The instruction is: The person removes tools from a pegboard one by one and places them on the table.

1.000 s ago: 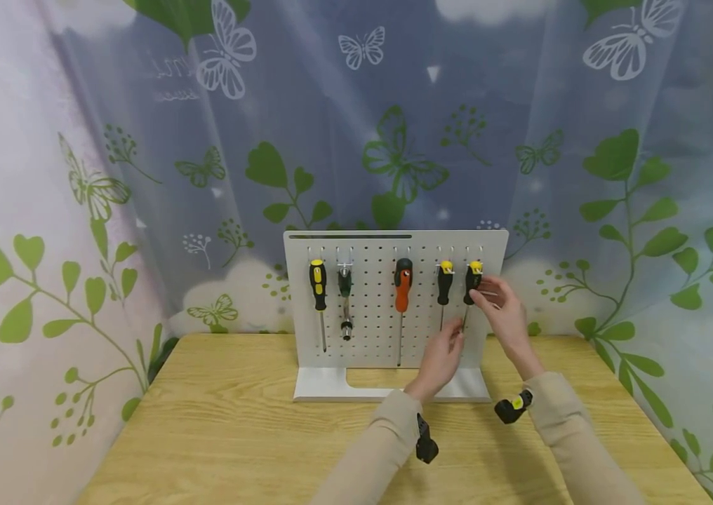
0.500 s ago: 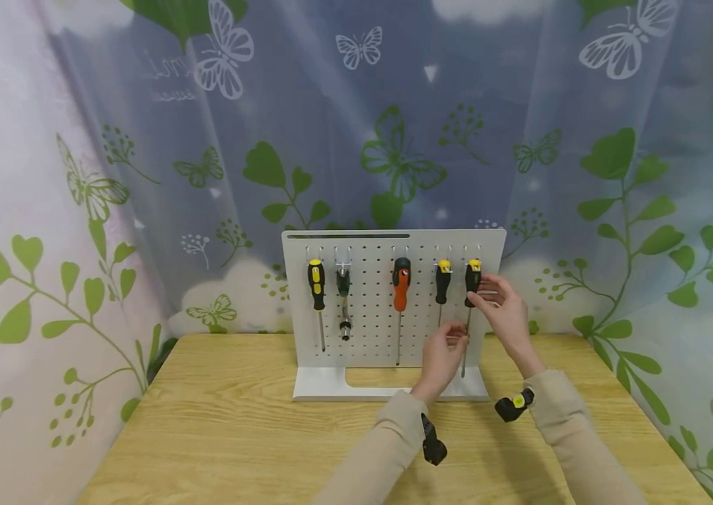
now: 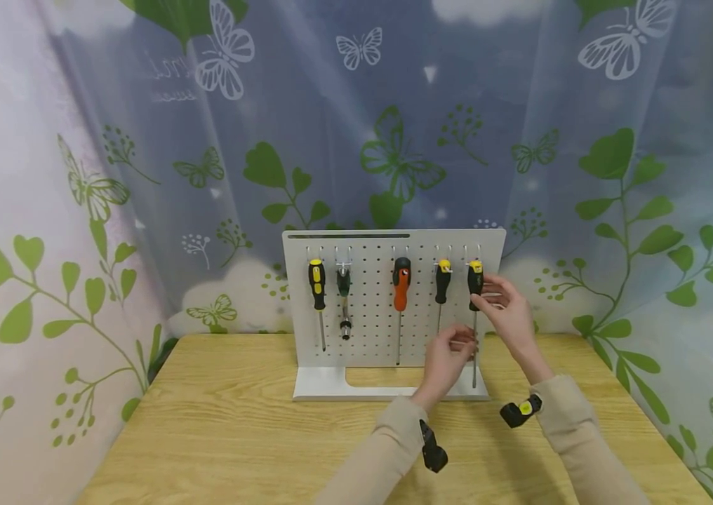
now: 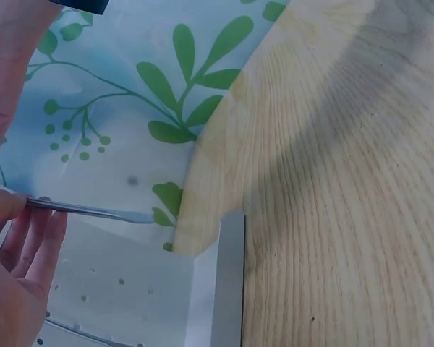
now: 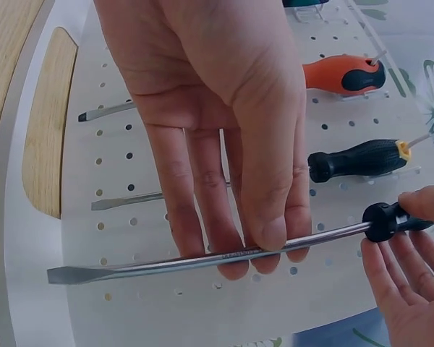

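A flat-tip screwdriver with a black and yellow handle [image 3: 475, 278] stands nearly upright at the right end of the white pegboard [image 3: 374, 351]. My right hand [image 3: 511, 317] holds the lower part of its handle. Lower down, my left hand [image 3: 447, 360] pinches the metal shaft [image 5: 155, 269] between thumb and fingertips. The flat tip [image 5: 65, 275] points down past the left hand, apart from the board's base. Whether the handle's top sits on its hook cannot be told.
Other tools hang on the board: a similar black-yellow screwdriver [image 3: 443, 284], an orange-black one [image 3: 401, 287], a green-handled tool [image 3: 344, 284] and a yellow-black screwdriver [image 3: 316, 286]. The board stands on a wooden table [image 3: 224, 421], before a patterned curtain [image 3: 306, 105].
The held screwdriver's shaft has swung right, from slanting to nearly upright. My left hand has moved right along with it, and the right hand has shifted slightly right.
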`<state>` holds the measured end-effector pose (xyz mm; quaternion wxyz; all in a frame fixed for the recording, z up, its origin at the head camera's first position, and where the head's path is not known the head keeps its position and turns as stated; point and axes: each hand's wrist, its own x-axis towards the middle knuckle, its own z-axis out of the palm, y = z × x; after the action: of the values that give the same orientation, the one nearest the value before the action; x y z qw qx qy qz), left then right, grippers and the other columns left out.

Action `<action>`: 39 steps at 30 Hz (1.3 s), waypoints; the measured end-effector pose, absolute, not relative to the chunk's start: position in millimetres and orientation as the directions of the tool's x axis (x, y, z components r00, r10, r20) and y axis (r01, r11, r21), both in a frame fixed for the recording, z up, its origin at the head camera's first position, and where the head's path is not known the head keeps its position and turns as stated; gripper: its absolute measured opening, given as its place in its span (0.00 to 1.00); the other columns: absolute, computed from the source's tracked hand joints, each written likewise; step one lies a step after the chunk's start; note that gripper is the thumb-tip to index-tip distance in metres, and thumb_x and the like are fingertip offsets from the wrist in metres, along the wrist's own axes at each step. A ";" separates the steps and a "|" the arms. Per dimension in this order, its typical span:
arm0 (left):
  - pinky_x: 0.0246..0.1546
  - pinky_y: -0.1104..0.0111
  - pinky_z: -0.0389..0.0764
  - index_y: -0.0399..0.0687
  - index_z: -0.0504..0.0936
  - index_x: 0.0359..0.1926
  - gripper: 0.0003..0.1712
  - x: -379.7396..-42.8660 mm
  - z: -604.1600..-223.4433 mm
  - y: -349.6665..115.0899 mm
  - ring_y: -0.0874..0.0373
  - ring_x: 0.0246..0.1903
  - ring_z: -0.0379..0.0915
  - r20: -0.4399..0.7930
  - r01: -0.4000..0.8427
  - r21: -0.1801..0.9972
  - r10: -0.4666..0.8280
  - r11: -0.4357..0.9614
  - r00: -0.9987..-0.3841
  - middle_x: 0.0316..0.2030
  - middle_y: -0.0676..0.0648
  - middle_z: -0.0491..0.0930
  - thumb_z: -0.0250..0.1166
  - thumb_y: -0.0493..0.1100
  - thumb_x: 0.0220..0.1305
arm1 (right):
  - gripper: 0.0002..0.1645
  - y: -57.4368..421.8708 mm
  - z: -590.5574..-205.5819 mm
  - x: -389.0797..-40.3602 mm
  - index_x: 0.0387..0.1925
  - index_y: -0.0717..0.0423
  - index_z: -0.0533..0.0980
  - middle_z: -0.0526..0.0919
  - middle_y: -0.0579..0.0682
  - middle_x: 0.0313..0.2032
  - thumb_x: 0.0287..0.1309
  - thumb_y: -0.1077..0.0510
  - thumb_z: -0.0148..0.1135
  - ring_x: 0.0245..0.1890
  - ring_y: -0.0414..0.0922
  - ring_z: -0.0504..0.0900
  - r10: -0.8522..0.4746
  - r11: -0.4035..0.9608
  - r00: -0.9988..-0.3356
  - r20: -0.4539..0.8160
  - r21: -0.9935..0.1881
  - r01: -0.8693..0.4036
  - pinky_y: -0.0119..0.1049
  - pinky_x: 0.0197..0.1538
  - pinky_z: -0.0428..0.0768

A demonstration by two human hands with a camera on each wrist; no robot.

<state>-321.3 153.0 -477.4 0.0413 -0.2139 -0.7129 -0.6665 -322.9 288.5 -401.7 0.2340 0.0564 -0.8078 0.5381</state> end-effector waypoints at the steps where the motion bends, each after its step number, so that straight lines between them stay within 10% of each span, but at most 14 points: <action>1: 0.37 0.77 0.84 0.40 0.83 0.48 0.09 -320.1 -477.1 152.9 0.62 0.38 0.84 0.342 0.357 0.934 0.257 0.012 -0.904 0.43 0.44 0.86 0.65 0.33 0.69 | 0.32 288.5 -401.0 -321.4 0.67 0.64 0.70 0.79 0.66 0.56 0.67 0.56 0.67 0.40 0.24 0.76 0.159 0.416 -0.885 0.438 -0.843 -0.342 0.15 0.45 0.75; 39: 0.39 0.72 0.87 0.33 0.81 0.53 0.14 -288.4 -460.2 143.6 0.66 0.37 0.83 0.336 0.277 0.939 0.373 -0.204 -0.865 0.45 0.42 0.85 0.64 0.34 0.70 | 0.34 288.9 -372.1 -283.0 0.70 0.60 0.68 0.78 0.64 0.55 0.68 0.54 0.66 0.40 0.26 0.77 0.115 0.459 -0.902 0.416 -0.828 -0.323 0.19 0.44 0.77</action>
<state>-288.4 143.6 -460.2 -0.0326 -0.2578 -0.6301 -0.7317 -283.0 288.9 -372.1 0.2121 0.0630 -0.8272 0.5165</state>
